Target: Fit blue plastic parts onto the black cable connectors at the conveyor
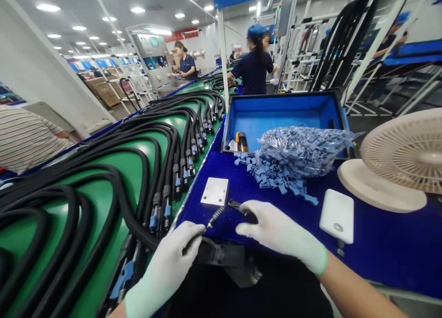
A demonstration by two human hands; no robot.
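Observation:
Both my hands wear white gloves at the near edge of a blue work table (pixel 380 244). My left hand (pixel 172 263) is closed round a thick black cable (pixel 214 253) whose thin metal tip (pixel 216 215) points up and right. My right hand (pixel 279 233) lies over a small black tool (pixel 238 207), fingers curled on it. A white square block (pixel 214 191) sits just beyond the tip.
A green conveyor (pixel 100 203) on the left carries several black cables with blue-marked connectors (pixel 167 207). A clear bag of small blue parts (pixel 300 150) spills before a blue bin (pixel 283 111). A white pad (pixel 337 215) and a fan (pixel 404 157) stand right. People work beyond.

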